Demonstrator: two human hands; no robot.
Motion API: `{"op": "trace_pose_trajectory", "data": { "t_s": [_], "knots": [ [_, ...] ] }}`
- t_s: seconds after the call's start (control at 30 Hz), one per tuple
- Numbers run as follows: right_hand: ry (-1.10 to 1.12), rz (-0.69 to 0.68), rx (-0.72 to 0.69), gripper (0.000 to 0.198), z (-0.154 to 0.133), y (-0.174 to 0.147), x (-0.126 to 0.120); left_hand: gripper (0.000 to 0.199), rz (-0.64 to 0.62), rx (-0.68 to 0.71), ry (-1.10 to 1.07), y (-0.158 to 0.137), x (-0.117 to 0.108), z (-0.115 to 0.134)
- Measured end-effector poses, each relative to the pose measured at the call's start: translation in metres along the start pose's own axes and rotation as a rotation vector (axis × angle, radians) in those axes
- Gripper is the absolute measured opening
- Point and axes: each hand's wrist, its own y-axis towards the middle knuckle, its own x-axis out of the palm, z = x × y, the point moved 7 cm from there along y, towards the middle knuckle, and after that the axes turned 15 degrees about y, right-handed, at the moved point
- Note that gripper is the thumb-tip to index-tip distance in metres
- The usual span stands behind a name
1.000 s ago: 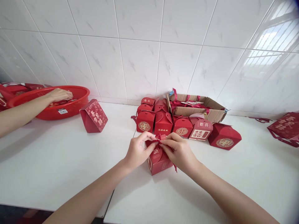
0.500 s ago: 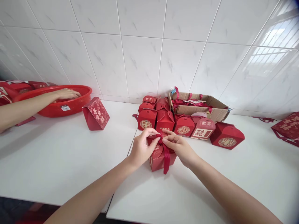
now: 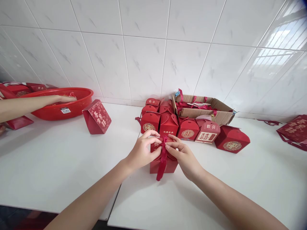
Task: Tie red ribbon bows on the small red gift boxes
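In front of me a red gift box (image 3: 155,166) stands upright, with a dark red ribbon (image 3: 162,163) knotted over its top and a tail hanging down the front. My right hand (image 3: 183,156) pinches the ribbon beside the knot between thumb and fingers. Close by on the left of the knot is my left hand (image 3: 144,150), its thumb and curved fingers apart around the box's upper left corner. Nothing shows between those fingers. The knot itself is partly covered by fingertips.
Several finished-looking red boxes (image 3: 188,132) stand behind, by a cardboard tray (image 3: 199,112) of ribbons. Another person's hand (image 3: 66,99) reaches into a red basin (image 3: 83,103) at left. A single box (image 3: 97,118) stands beside it; another box (image 3: 294,129) lies far right.
My left fingers have parted from the ribbon they pinched. The box has turned to face me more squarely, and the ribbon tail has swung left. The other person's hand has drawn back slightly left.
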Motion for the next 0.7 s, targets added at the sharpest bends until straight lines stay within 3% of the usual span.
{"op": "trace_pose_trajectory", "data": {
  "t_s": [0.13, 0.33, 0.43, 0.5, 0.7],
  "knots": [
    [-0.202, -0.04, 0.041, 0.019, -0.006, -0.017, 0.003, 0.014, -0.118, 0.133, -0.066, 0.002, -0.001, -0.003],
    [-0.518, -0.051, -0.25, 0.032, -0.025, -0.005, -0.013, 0.016, -0.12, 0.168, -0.135, 0.002, -0.004, -0.006],
    [-0.444, -0.259, -0.292, 0.043, -0.02, 0.011, -0.009, 0.015, -0.119, 0.168, -0.146, 0.002, -0.002, -0.004],
    [-0.413, -0.344, -0.325, 0.037, -0.018, 0.018, -0.006, 0.015, -0.115, 0.166, -0.141, 0.001, -0.002, -0.004],
    [-0.802, -0.181, -0.691, 0.013, -0.049, 0.001, -0.007, 0.015, -0.105, 0.176, -0.09, 0.001, -0.005, -0.003]
  ]
}}
